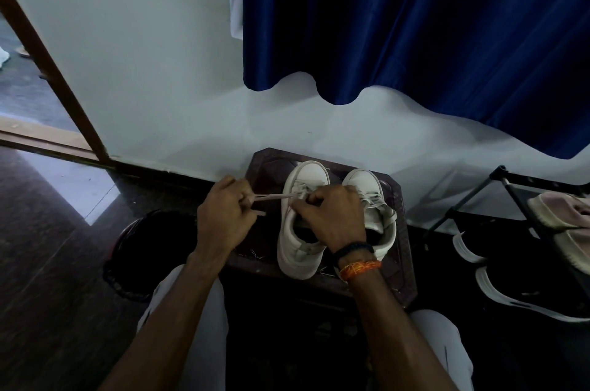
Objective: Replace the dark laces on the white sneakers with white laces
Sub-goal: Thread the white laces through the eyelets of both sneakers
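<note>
**Lace pulled taut over left sneaker**

L hand (pixel 222 215) curled tight on white lace (pixel 274 196), drawn sideways. R hand (pixel 332 215) pinches at left sneaker (pixel 298 250) eyelets. Right sneaker (pixel 364 181) beside it, both on dark stool (pixel 400 250). Blue curtain (pixel 415 23) behind.

Both forearms are bare. On the right wrist, a dark beaded bracelet (pixel 353 248) and an orange thread band (pixel 360 267) are worn. The legs are covered by white trousers (pixel 204 320).
</note>
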The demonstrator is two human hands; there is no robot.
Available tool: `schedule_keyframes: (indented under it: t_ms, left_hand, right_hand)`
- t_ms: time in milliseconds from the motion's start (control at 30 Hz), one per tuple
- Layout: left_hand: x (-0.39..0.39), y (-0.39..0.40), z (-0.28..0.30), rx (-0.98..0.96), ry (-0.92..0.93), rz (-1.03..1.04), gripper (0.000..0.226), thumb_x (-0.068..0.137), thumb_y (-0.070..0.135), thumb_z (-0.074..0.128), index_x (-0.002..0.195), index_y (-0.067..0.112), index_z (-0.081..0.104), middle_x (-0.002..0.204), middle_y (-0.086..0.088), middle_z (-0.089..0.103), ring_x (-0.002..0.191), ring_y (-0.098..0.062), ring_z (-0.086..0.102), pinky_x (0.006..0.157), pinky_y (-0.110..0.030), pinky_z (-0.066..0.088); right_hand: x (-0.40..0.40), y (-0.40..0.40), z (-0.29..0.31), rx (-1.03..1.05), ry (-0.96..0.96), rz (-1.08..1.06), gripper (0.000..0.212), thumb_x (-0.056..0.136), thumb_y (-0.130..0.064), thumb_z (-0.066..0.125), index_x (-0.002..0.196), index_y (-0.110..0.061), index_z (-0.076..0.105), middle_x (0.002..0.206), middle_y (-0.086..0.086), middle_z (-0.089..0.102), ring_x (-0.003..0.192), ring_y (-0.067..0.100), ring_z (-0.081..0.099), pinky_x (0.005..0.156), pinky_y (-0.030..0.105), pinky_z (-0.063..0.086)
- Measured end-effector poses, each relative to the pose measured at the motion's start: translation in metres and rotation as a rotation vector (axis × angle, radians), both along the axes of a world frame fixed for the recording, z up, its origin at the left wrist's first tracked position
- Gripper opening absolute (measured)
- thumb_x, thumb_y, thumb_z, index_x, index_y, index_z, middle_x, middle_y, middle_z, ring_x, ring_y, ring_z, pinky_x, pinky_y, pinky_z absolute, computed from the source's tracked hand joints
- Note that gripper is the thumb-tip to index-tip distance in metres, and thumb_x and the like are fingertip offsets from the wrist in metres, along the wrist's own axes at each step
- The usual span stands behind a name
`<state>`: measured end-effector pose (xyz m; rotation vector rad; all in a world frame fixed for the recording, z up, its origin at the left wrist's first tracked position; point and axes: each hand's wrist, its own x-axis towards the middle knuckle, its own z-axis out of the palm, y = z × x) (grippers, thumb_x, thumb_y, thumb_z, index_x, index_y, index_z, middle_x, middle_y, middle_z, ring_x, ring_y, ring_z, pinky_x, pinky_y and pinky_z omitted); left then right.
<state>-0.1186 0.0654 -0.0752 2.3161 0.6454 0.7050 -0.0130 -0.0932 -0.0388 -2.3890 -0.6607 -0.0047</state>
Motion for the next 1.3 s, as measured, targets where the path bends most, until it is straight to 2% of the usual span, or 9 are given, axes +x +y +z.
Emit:
schedule_keyframes:
  t_ms: [200, 533, 700, 767, 933, 1000, 1100, 1200, 1300]
  left_hand:
    - [-0.004, 0.006, -0.014, 0.06, 0.108, 0.132, 0.015, 0.064, 0.009, 0.067, 0.065, 0.024, 0.066, 0.085, 0.006, 0.055, 0.085, -0.03, 0.053, 0.072, -0.032, 0.033]
    - [0.0, 0.003, -0.009, 0.122, 0.317, 0.242, 0.01, 0.073, 0.018, 0.073, 0.067, 0.026, 0.078, 0.107, 0.004, 0.055, 0.107, -0.031, 0.042, 0.089, -0.04, 0.022]
    - [0.006, -0.002, 0.009, -0.126, 0.408, 0.082, 0.025, 0.082, 0.024, 0.064, 0.057, 0.019, 0.065, 0.086, 0.001, 0.059, 0.093, -0.027, 0.053, 0.088, -0.039, 0.028]
    - [0.01, -0.006, 0.018, -0.305, 0.41, 0.049, 0.038, 0.092, 0.028, 0.056, 0.057, 0.014, 0.063, 0.067, 0.0, 0.061, 0.075, -0.024, 0.058, 0.087, -0.039, 0.038]
    - [0.03, -0.014, 0.017, -0.535, 0.326, 0.155, 0.062, 0.096, 0.062, 0.047, 0.097, 0.004, 0.072, 0.097, -0.014, 0.068, 0.094, -0.035, 0.064, 0.088, -0.04, 0.052]
    - [0.038, -0.012, 0.016, -0.578, 0.303, 0.204, 0.064, 0.091, 0.066, 0.052, 0.095, 0.005, 0.072, 0.099, -0.017, 0.069, 0.095, -0.037, 0.066, 0.09, -0.042, 0.054]
    - [0.047, -0.013, 0.016, -0.574, 0.208, 0.175, 0.041, 0.088, 0.047, 0.068, 0.076, 0.009, 0.075, 0.084, -0.012, 0.074, 0.086, -0.031, 0.07, 0.083, -0.04, 0.057]
    - [0.054, -0.014, 0.022, -0.632, 0.044, 0.174, 0.013, 0.087, 0.027, 0.072, 0.084, 0.018, 0.08, 0.08, 0.001, 0.074, 0.084, -0.02, 0.071, 0.075, -0.03, 0.055]
    - [0.062, -0.008, 0.033, -0.723, -0.134, 0.145, 0.018, 0.089, 0.029, 0.067, 0.075, 0.02, 0.074, 0.078, 0.002, 0.074, 0.081, -0.017, 0.069, 0.076, -0.031, 0.053]
  right_hand:
    - [-0.005, -0.003, 0.006, -0.024, 0.013, -0.021, 0.041, 0.072, -0.064, 0.076, 0.069, -0.024, 0.073, 0.077, 0.004, 0.066, 0.11, 0.022, 0.046, 0.076, 0.029, 0.036]
    - [-0.001, -0.009, 0.005, -0.049, -0.054, -0.024, 0.063, 0.056, -0.087, 0.064, 0.052, -0.025, 0.061, 0.059, -0.009, 0.06, 0.098, 0.018, 0.05, 0.071, 0.034, 0.05]
    - [0.009, -0.015, 0.011, 0.165, -0.003, -0.03, 0.018, 0.073, -0.036, 0.083, 0.085, -0.025, 0.075, 0.082, -0.012, 0.071, 0.088, 0.017, 0.065, 0.074, 0.032, 0.054]
    - [0.016, -0.02, 0.014, 0.145, -0.06, -0.045, 0.021, 0.076, -0.02, 0.079, 0.096, -0.024, 0.076, 0.09, -0.011, 0.072, 0.092, 0.014, 0.065, 0.08, 0.027, 0.053]
    - [0.019, -0.027, 0.014, 0.084, -0.072, -0.026, 0.011, 0.077, -0.034, 0.072, 0.081, -0.024, 0.076, 0.076, -0.012, 0.071, 0.088, 0.016, 0.066, 0.079, 0.033, 0.055]
    - [0.016, -0.026, 0.014, 0.061, -0.055, -0.02, 0.024, 0.076, -0.046, 0.063, 0.079, -0.027, 0.075, 0.072, -0.014, 0.07, 0.092, 0.021, 0.066, 0.079, 0.036, 0.056]
    - [0.015, -0.026, 0.013, 0.04, -0.034, 0.002, 0.028, 0.076, -0.048, 0.06, 0.085, -0.027, 0.077, 0.076, -0.014, 0.07, 0.1, 0.02, 0.064, 0.084, 0.035, 0.055]
    - [0.016, -0.027, 0.013, 0.042, -0.054, 0.006, 0.02, 0.077, -0.034, 0.065, 0.09, -0.025, 0.077, 0.081, -0.009, 0.072, 0.1, 0.019, 0.065, 0.083, 0.035, 0.056]
    - [0.017, -0.028, 0.015, 0.061, -0.051, 0.002, 0.023, 0.077, -0.027, 0.067, 0.097, -0.023, 0.078, 0.086, -0.002, 0.074, 0.097, 0.019, 0.067, 0.083, 0.035, 0.057]
